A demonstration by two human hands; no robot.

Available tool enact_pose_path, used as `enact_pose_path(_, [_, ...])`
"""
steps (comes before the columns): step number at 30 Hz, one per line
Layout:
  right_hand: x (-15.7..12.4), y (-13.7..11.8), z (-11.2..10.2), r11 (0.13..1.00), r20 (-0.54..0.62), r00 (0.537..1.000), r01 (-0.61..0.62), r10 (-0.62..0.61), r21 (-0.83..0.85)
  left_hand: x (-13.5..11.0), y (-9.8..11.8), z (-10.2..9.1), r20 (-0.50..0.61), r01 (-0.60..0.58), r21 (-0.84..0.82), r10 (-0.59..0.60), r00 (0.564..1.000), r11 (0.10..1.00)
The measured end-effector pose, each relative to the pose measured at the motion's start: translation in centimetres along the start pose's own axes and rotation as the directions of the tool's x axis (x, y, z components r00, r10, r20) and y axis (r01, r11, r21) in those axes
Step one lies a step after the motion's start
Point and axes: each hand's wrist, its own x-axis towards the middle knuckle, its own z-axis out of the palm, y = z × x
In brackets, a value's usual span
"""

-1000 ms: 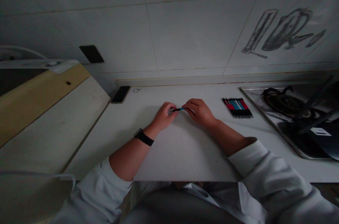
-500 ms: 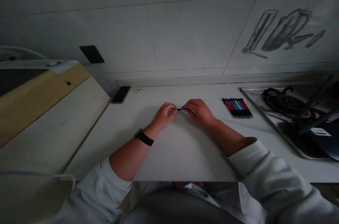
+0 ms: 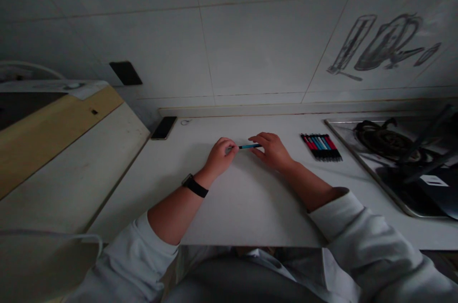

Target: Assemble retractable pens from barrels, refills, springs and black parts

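Observation:
Over a white countertop (image 3: 243, 198), both of my hands hold one thin blue pen (image 3: 246, 146) that lies level between them. My left hand (image 3: 222, 155), with a black watch on its wrist, is curled and pinches the pen's left end. My right hand (image 3: 272, 150) has its fingers closed loosely on the right end. A row of several red, blue and black pens (image 3: 321, 145) lies side by side on the counter to the right of my right hand.
A dark phone (image 3: 163, 128) lies at the counter's back left by the tiled wall. A gas hob (image 3: 393, 150) with a burner fills the right side. A wood-and-white board (image 3: 60, 150) slopes at the left. A cable (image 3: 53, 235) runs at the lower left.
My hands have drawn slightly apart, so more of the blue pen shows between them. My right fingers have loosened along the pen.

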Motion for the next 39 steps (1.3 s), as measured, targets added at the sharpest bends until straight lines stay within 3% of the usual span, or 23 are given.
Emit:
enact_pose_path(2, [0.2,0.5,-0.1,0.986,-0.069,0.992,-0.096,0.106,0.14,0.1,-0.3,0.0,-0.029,0.045,-0.037,-0.046,0.999,0.998])
enact_pose_path(4, [0.4,0.9,-0.1,0.909,-0.1,0.961,-0.205,0.257,0.364,0.2,-0.6,0.0,-0.051,0.092,-0.087,-0.097,0.994,0.992])
enact_pose_path(7, [0.9,0.8,0.1,0.663,-0.007,0.905,-0.306,0.425,0.683,0.2,-0.7,0.0,-0.051,0.13,-0.153,-0.139,0.989,0.98])
enact_pose_path(10, [1.2,-0.1,-0.1,0.41,0.096,0.883,-0.307,0.459,0.859,0.1,-0.2,0.1,0.035,0.097,-0.172,-0.092,0.995,0.98])
enact_pose_path(12, [1.3,-0.7,-0.6,0.287,0.128,0.868,-0.292,0.479,0.912,-0.1,0.2,0.1,0.127,0.072,-0.183,-0.049,0.991,0.98])
enact_pose_path(14, [1.3,-0.9,-1.2,0.224,0.135,0.845,-0.287,0.518,0.931,-0.2,0.5,0.1,0.189,0.068,-0.199,-0.03,0.982,0.978])
enact_pose_path(16, [1.3,-0.4,-1.8,0.229,0.108,0.815,-0.283,0.569,0.931,-0.3,0.5,0.0,0.195,0.078,-0.197,-0.039,0.98,0.977])
enact_pose_path(19, [1.3,1.3,-2.4,0.32,0.005,0.781,-0.262,0.625,0.91,-0.4,0.2,0.1,0.158,0.108,-0.175,-0.08,0.984,0.979])
enact_pose_path(23, [1.2,3.6,-2.9,0.398,-0.066,0.766,-0.257,0.639,0.881,-0.4,0.0,0.1,0.156,0.118,-0.153,-0.094,0.983,0.981])
enact_pose_path(33, [1.3,4.4,-4.1,0.462,-0.09,0.788,-0.26,0.609,0.848,-0.3,0.0,0.1,0.167,0.089,-0.134,-0.067,0.984,0.987])
enact_pose_path(39, [1.5,4.1,-4.2,0.398,-0.062,0.782,-0.246,0.62,0.884,-0.3,0.2,0.1,0.177,0.08,-0.113,-0.059,0.982,0.99])
